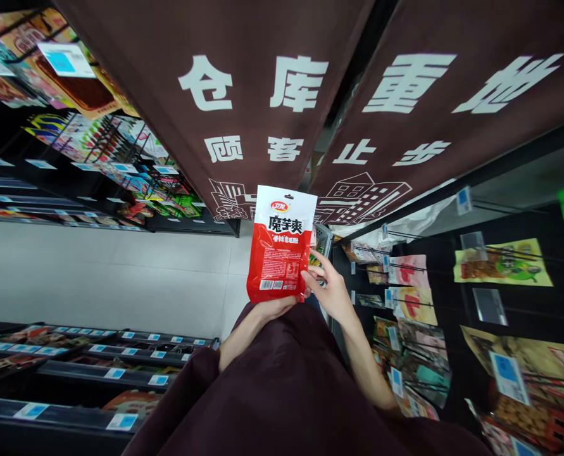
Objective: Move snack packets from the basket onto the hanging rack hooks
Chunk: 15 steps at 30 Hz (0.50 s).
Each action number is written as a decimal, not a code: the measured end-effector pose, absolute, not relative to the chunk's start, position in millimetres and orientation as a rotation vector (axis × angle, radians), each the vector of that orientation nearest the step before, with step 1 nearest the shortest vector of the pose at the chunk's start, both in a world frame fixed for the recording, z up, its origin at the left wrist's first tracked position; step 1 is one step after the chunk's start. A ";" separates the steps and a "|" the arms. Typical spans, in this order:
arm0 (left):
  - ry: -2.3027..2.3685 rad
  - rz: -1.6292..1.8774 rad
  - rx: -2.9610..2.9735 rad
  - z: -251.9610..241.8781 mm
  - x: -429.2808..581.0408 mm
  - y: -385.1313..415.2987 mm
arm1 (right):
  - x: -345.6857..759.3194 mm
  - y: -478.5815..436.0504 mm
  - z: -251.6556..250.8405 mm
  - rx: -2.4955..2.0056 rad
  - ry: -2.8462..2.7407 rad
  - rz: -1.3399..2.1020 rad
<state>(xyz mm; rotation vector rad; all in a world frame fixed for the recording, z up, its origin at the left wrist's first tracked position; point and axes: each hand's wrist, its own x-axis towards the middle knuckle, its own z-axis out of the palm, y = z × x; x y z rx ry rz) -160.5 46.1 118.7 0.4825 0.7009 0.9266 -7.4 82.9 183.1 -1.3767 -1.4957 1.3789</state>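
A red and white snack bag (280,244) is held upright in front of my body, with its printed side and barcode facing me. It has a small hang hole near its top edge. My left hand (276,306) supports the bottom of the bag, its fingers mostly hidden behind it. My right hand (326,284) pinches the lower right edge, thumb on the front and the other fingers bent at the side. Partly hidden behind the bag is a grey basket (325,240) with packets in it.
A dark brown curtain (244,38) with white lettering hangs ahead, split down the middle. Racks of hanging snack packets (120,149) stand at the left, and more hanging packets (412,304) at the right. Low tiered shelves (96,367) with price tags sit at lower left, beside the pale tiled floor (168,266).
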 end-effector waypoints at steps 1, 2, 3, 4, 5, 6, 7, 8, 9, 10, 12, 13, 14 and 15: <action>0.681 0.929 0.493 121.1 -159.4 46.9 | -6.6 82.7 182.4 -1.377 -1.507 1.368; 0.665 0.932 0.506 122.8 -158.4 47.6 | -5.8 82.6 181.8 -1.380 -1.522 1.360; 0.657 0.934 0.526 123.8 -157.6 48.3 | -5.0 82.6 181.4 -1.387 -1.537 1.354; 0.659 0.934 0.556 124.1 -157.1 49.1 | -4.2 82.6 181.3 -1.398 -1.550 1.350; 0.673 0.933 0.603 123.8 -156.7 50.0 | -3.4 82.6 181.3 -1.411 -1.561 1.348; 0.691 0.930 0.676 123.1 -156.3 51.1 | -2.4 82.4 181.3 -1.421 -1.569 1.344; 0.717 0.937 0.772 122.3 -155.9 52.4 | -1.3 81.9 181.1 -1.427 -1.576 1.336; 0.750 0.958 0.889 121.6 -155.3 53.8 | 0.1 81.1 180.3 -1.423 -1.580 1.329; 0.799 0.987 1.021 121.1 -154.6 55.1 | 1.6 79.8 178.9 -1.407 -1.574 1.332; 0.867 1.012 1.160 120.9 -153.7 56.3 | 3.2 78.0 176.7 -1.382 -1.546 1.358; 1.059 1.020 1.406 120.5 -152.2 57.6 | 6.6 73.4 170.5 -1.313 -1.388 1.484; 1.179 0.997 1.495 120.1 -151.7 57.6 | 8.1 71.2 167.1 -1.275 -1.262 1.564; 1.296 0.953 1.566 119.2 -151.6 57.2 | 9.1 69.3 164.1 -1.236 -1.129 1.628; 1.400 0.911 1.617 117.8 -151.9 56.5 | 9.8 68.0 161.7 -1.206 -1.013 1.662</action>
